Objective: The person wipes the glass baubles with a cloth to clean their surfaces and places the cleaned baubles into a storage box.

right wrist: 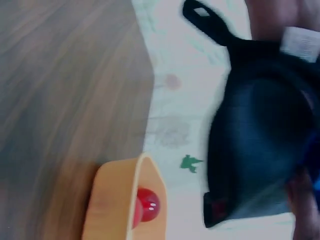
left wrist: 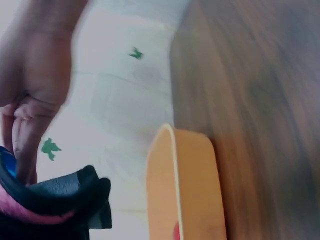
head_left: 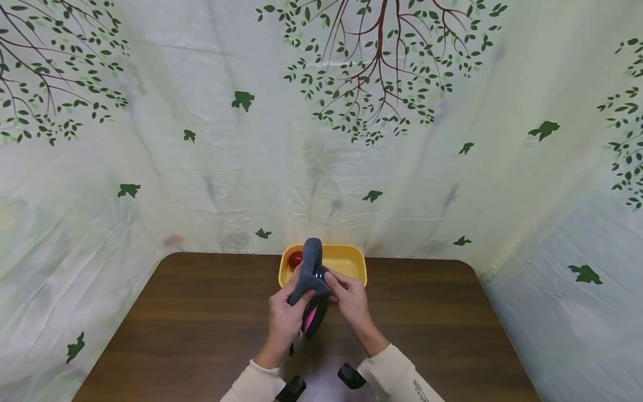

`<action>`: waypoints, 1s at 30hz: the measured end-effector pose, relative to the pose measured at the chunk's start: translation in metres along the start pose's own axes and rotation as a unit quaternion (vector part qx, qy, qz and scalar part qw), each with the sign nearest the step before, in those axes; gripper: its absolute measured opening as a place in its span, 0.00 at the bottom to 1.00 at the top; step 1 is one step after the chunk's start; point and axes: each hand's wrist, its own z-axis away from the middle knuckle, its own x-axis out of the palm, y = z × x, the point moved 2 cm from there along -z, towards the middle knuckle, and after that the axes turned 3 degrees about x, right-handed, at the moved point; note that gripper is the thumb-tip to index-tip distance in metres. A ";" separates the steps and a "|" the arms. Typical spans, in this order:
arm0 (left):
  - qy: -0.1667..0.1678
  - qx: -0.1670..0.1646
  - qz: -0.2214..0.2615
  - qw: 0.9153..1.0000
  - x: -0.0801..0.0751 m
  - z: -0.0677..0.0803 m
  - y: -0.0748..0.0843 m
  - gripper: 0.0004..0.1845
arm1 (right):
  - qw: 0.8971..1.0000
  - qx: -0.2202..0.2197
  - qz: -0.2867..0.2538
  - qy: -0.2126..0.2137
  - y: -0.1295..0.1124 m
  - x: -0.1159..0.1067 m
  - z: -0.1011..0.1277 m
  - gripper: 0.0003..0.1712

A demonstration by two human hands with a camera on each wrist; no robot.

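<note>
Both hands hold a grey sock (head_left: pixel 310 268) above the tabletop (head_left: pixel 201 312), just in front of the yellow tray (head_left: pixel 351 258). Left hand (head_left: pixel 285 318) and right hand (head_left: pixel 349 298) each pinch the fabric, fingers curled.

Risk: the sock slips if either pinch loosens.

The pink-and-black item (head_left: pixel 311 319) under the sock is mostly hidden, possibly a second sock. The red ball (head_left: pixel 295 258) in the tray is partly covered.

The table (head_left: pixel 176 324) is a dark brown wood-grain surface with rounded far corners. A yellow tray (head_left: pixel 351 258) rests directly on it at the far edge (centred), holding a red ball (head_left: pixel 294 259).
</note>
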 end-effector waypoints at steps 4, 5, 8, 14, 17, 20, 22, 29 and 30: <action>-0.008 0.075 -0.027 0.997 0.001 0.002 -0.002 0.29 | 1.000 0.027 0.002 0.003 0.000 0.000 -0.001 0.20; -0.007 0.075 -0.024 0.997 0.001 0.002 -0.003 0.29 | 1.000 0.024 0.003 0.000 0.000 0.000 -0.001 0.19; 0.007 0.043 -0.004 0.999 0.001 0.000 -0.003 0.25 | 1.000 0.000 0.003 -0.007 0.000 -0.001 0.000 0.18; 0.056 -0.072 0.027 0.995 -0.002 -0.009 -0.002 0.12 | 0.993 -0.109 -0.006 -0.040 0.000 0.000 0.002 0.28; 0.062 -0.131 0.069 0.987 -0.004 -0.012 -0.002 0.15 | 0.984 -0.159 -0.014 -0.086 0.001 0.000 0.003 0.32; 0.061 -0.151 0.079 0.983 -0.005 -0.011 -0.003 0.17 | 0.976 -0.187 0.003 -0.112 0.003 -0.003 0.003 0.33; 0.057 -0.144 0.075 0.985 -0.004 -0.008 -0.004 0.16 | 0.977 -0.184 0.021 -0.107 0.004 -0.005 0.002 0.32; 0.014 -0.030 0.046 0.998 0.002 -0.001 0.000 0.22 | 0.996 -0.075 0.033 -0.019 0.002 -0.003 0.000 0.21; 0.008 -0.011 0.039 0.999 0.003 -0.001 0.000 0.25 | 0.998 -0.055 0.032 -0.008 0.002 -0.002 0.000 0.20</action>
